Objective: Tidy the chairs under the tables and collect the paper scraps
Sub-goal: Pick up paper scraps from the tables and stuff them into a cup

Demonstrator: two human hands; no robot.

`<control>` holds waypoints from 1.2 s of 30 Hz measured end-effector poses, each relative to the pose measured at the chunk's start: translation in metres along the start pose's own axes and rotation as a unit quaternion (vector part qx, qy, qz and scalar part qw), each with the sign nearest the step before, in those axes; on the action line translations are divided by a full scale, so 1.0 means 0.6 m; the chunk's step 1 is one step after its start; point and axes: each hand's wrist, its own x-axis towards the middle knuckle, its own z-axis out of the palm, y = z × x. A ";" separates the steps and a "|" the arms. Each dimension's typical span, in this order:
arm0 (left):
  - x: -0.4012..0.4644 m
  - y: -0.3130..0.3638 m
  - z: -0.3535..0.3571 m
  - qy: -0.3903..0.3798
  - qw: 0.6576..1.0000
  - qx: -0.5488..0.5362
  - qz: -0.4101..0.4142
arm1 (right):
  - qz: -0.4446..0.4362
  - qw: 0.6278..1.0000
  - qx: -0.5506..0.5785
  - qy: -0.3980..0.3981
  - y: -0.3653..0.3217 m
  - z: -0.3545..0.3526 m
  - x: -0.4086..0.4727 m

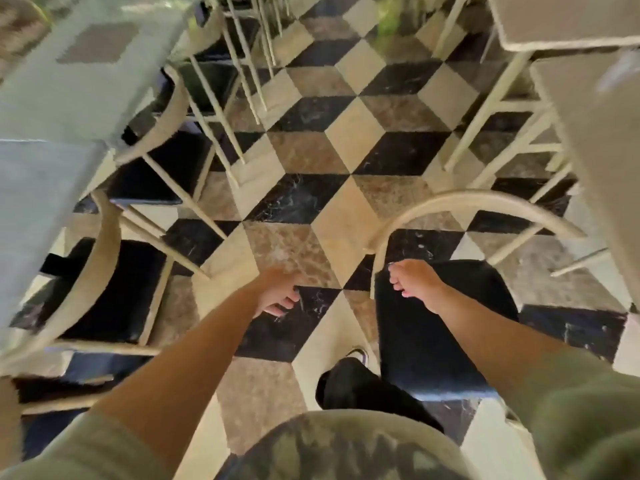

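Note:
A cream chair with a curved backrest (467, 199) and a black seat (433, 327) stands out from the right table (609, 161), right in front of me. My right hand (414, 284) hovers over the seat, just beside the near end of the backrest. Its fingers are loosely curled and hold nothing, with a small gap to the rail. My left hand (277, 294) hangs over the tiled floor, also loosely curled and holding nothing. I see no paper scraps.
The left table (41, 140) has several black-seated chairs along its edge, among them a near chair (114, 292) and a further chair (159, 174). A checkered marble aisle (329, 150) runs between the tables. My dark trouser leg and shoe (349, 372) are below.

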 end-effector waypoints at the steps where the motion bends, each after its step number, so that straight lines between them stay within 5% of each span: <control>1: 0.021 0.037 -0.005 -0.008 0.999 0.040 -0.002 | 0.028 0.997 0.064 -0.009 -0.010 -0.014 0.020; 6: 0.103 0.248 0.015 0.016 0.981 0.178 0.071 | 0.094 0.946 0.300 0.073 -0.044 -0.076 0.067; 12: 0.240 0.494 0.170 -0.047 0.933 0.318 0.163 | 0.135 0.920 0.333 0.155 -0.032 -0.131 0.156; 17: 0.342 0.615 0.306 -0.087 0.853 0.442 0.265 | 0.147 0.922 0.324 0.153 -0.058 -0.105 0.247; 24: 0.419 0.722 0.517 -0.248 0.711 0.510 0.415 | 0.233 0.776 0.517 0.275 -0.115 -0.060 0.351; 29: 0.448 0.754 0.564 -0.314 0.633 0.589 0.393 | 0.294 0.766 0.480 0.310 -0.130 -0.079 0.368; 31: 0.458 0.771 0.556 -0.316 0.621 0.602 0.389 | 0.293 0.784 0.468 0.285 -0.131 -0.083 0.365; 36: 0.471 0.807 0.532 -0.315 0.656 0.590 0.351 | 0.292 0.809 0.426 0.280 -0.122 -0.093 0.359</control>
